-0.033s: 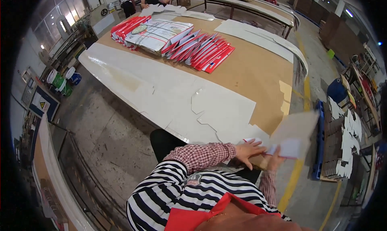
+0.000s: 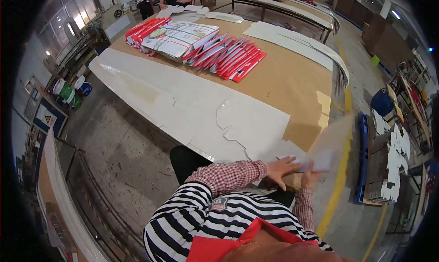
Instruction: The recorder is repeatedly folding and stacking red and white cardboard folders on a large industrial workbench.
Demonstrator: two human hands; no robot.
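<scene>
Left hand (image 2: 281, 169): lying spread, unclenched, at the counter's (image 2: 288, 74) near right corner. Right hand (image 2: 311, 176): apparently gripping the sheet's (image 2: 321, 159) near edge, blur hiding details. Sheet: tilting up beside that corner. Handling, best: bracing left, guiding evenly right. Room: floor (image 2: 352, 216) lying between counter and pallet (image 2: 362, 157).

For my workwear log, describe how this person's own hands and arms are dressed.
The left hand and right hand are ungloved. Each comes out of a red-and-white checked sleeve; higher on the left arm is a black-and-white striped sleeve.
</scene>
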